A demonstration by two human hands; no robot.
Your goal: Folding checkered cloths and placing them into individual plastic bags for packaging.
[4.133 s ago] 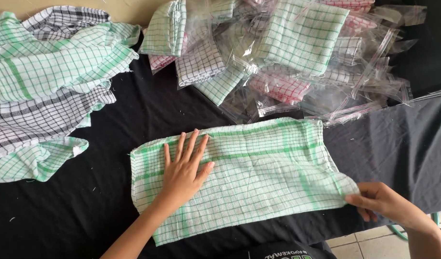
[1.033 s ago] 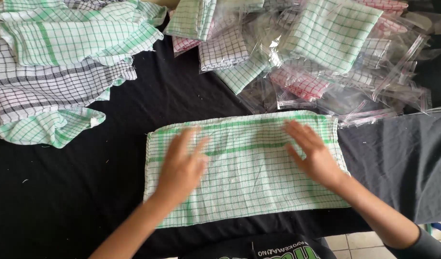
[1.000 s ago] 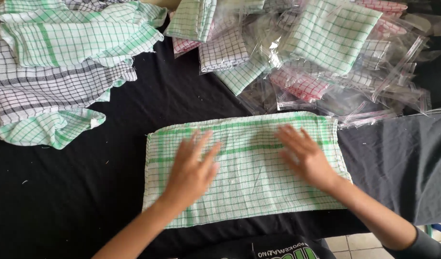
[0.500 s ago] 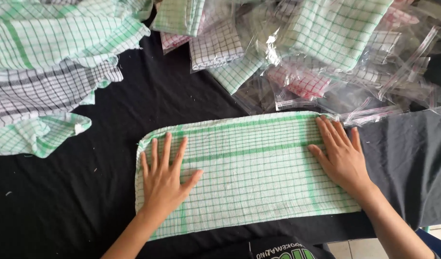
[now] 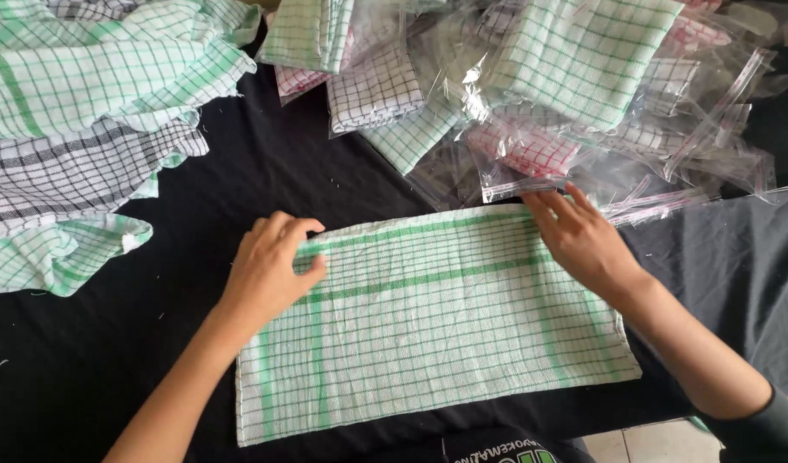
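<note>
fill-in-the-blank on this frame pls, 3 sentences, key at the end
1. Both hands rest on the far corners of a folded white cloth checked in ____.
2. The cloth lies on a ____ table cover.
3. Behind the right hand, folded cloths sit packed in clear ____ bags; the left hand is nearer the loose cloth pile.

Missing words: green; black; plastic

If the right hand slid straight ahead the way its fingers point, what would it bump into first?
The right hand points up and left across the green checked cloth. Just past the cloth's far edge it would likely meet the clear plastic bags, though their height is unclear.
</note>
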